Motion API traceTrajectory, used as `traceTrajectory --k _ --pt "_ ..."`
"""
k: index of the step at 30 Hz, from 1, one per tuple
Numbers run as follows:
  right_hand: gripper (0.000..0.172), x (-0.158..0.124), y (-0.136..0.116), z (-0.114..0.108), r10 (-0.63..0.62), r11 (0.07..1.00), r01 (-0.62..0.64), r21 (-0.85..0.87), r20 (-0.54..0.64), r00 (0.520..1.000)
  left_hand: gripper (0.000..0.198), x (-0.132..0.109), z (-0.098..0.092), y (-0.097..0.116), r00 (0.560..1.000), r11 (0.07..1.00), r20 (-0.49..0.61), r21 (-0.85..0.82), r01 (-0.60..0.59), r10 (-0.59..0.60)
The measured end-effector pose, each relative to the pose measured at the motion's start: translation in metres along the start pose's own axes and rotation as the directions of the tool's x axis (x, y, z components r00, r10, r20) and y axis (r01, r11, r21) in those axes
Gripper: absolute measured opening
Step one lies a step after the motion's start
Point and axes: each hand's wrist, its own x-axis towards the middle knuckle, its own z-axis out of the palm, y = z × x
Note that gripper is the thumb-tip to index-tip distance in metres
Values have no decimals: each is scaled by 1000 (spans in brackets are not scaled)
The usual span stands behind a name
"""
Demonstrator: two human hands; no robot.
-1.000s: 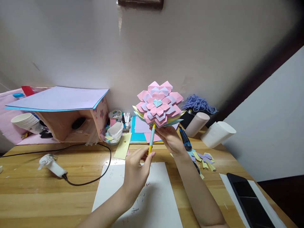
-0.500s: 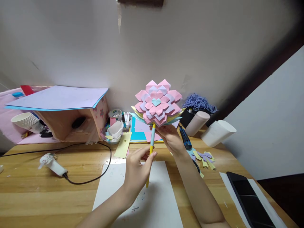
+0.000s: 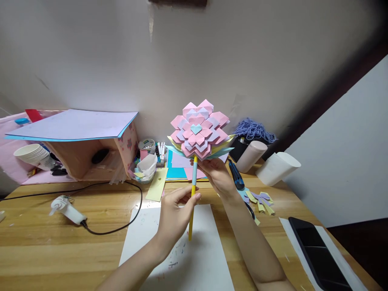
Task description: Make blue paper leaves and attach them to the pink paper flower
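A large paper flower (image 3: 196, 139) stands upright above the desk, with layered pink and lilac petals and a light blue heart at its centre. Yellow and pale blue paper leaves (image 3: 222, 152) spread below the bloom. My left hand (image 3: 176, 208) pinches the yellow and light blue stem (image 3: 194, 178) between thumb and fingers. Just under the bloom, my right hand (image 3: 216, 173) grips the flower from behind; its fingertips are partly hidden by the petals and stem. Beneath both hands lies a marked white sheet (image 3: 206, 242).
On the right are a blue utility knife (image 3: 235, 174), paper scraps (image 3: 262, 201), a phone (image 3: 318, 254), two white rolls and purple yarn (image 3: 254, 130). Leftward, a glue gun (image 3: 68, 210) trails its black cord near a cardboard box (image 3: 127, 149). A wall rises behind.
The flower head has tilted and shifted slightly left, while the stem's lower end has swung a little right. Both hands keep their hold in nearly the same place.
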Motion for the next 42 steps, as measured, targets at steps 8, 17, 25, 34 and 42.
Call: traceTrajectory --k 8,17,25,34,42 --pt "21 -1 0 3 -82 996 83 18 -28 996 20 2 0 0 1000 1000 16 -5 -7 7" --pt "18 0 2 3 -88 996 89 24 -36 995 21 1 -1 -2 999 998 33 49 -34 33" --pt "16 0 2 1 -51 998 51 20 -6 999 19 1 -1 -2 999 998 15 49 -36 36" --pt "25 -7 -7 6 71 997 -69 -20 126 989 19 3 -4 0 987 989 -123 113 -92 106" --pt "28 -22 -1 27 117 963 -90 -253 95 989 20 5 -4 -4 980 987 -148 114 -115 131"
